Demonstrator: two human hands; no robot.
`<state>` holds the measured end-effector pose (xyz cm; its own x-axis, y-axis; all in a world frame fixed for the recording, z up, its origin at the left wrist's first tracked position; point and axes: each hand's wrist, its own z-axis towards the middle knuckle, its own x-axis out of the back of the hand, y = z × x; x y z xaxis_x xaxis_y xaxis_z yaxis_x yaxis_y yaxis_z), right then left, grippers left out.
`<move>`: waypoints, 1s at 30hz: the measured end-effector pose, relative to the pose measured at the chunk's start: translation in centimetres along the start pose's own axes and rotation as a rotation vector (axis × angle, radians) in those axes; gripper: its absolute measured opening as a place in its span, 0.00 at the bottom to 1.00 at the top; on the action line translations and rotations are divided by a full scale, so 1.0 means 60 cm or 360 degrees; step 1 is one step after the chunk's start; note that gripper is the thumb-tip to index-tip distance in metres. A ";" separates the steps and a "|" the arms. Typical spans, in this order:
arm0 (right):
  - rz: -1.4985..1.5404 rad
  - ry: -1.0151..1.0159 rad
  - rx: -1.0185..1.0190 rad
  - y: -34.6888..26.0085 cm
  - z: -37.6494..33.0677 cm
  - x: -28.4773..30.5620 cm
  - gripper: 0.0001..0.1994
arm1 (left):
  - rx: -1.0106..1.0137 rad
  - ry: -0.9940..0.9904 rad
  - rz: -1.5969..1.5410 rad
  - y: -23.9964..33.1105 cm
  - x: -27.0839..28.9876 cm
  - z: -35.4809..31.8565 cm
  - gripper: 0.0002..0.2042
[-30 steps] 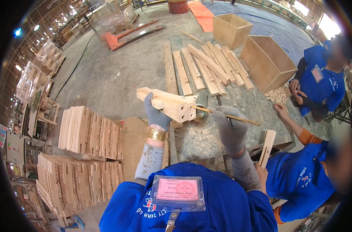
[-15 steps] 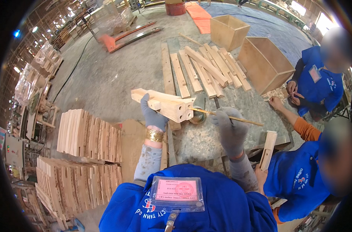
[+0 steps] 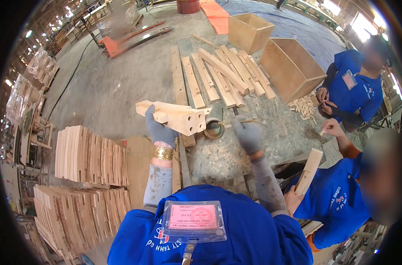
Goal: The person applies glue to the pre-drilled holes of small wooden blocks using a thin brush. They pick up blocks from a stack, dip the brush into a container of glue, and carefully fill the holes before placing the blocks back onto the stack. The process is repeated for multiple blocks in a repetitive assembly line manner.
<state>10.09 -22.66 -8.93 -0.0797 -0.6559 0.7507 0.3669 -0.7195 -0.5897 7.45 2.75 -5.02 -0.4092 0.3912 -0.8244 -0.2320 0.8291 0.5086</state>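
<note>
A pink badge (image 3: 194,216) in a clear sleeve lies on the person's blue shirt (image 3: 249,234); to the left, stacks of cut wooden parts (image 3: 83,212) stand in rows. The hands are apart, both in grey gloves; the left hand (image 3: 160,131) is clamped around a bundle of wooden pieces (image 3: 176,117), held out over the worktable (image 3: 218,159), their ends with round holes facing right; the right hand (image 3: 248,136), blurred, is closed on a thin stick (image 3: 253,120), whose left end reaches the round pot (image 3: 214,129) just beside the bundle; whether it dips inside, I cannot tell. At right, a co-worker's hand (image 3: 293,201) grips an upright wooden piece (image 3: 309,171); beyond, wooden bars (image 3: 227,73) lie side by side, one slanting across others, near small dowels (image 3: 302,107) and two open wooden boxes (image 3: 293,73); farther off stand an orange pallet jack (image 3: 110,45) and a red drum (image 3: 188,6).
</note>
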 end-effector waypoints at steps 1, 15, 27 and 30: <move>0.0096 0.0037 0.0050 0.018 -0.003 -0.034 0.07 | 0.0009 0.0024 -0.0011 0.000 0.001 0.001 0.26; 0.0259 -0.0082 0.0050 0.061 -0.003 -0.151 0.12 | -0.0091 0.0090 0.0022 0.027 0.056 0.008 0.24; -0.0098 -0.0053 0.0139 0.087 -0.044 -0.197 0.11 | -0.0691 -0.0146 0.0732 0.000 0.114 0.046 0.18; 0.0423 0.0059 -0.0030 0.076 -0.040 -0.193 0.14 | -0.0405 -0.0060 0.0324 0.004 0.065 0.040 0.18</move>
<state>10.48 -18.89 -21.00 -0.0173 -0.8300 0.5576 0.3622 -0.5250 -0.7702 7.90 5.44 -8.70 -0.4381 0.5573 -0.7054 -0.3635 0.6078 0.7060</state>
